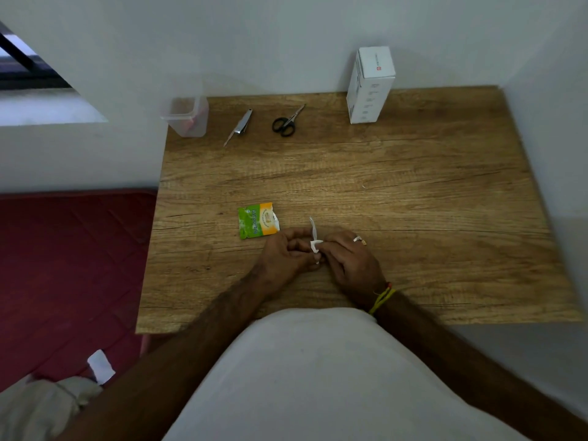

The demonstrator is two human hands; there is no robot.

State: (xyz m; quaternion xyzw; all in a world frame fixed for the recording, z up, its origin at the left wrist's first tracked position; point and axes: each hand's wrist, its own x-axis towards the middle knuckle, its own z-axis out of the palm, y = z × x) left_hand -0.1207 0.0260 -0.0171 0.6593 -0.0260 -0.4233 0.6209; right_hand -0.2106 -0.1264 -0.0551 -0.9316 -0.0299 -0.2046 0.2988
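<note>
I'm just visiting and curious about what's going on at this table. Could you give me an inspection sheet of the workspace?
Surface: wooden table with a visible grain.
Job's things: white strip held between both hands; torn green-and-orange sachet lying flat beside the left hand.
Clutter: nail clipper, scissors, clear plastic container and upright white box along the far edge.
Hands: left hand and right hand meet at the strip, fingers curled and pinching it.
Cables: nothing seen.
Surroundings: pale wall behind, red mattress to the left, window at upper left.
</note>
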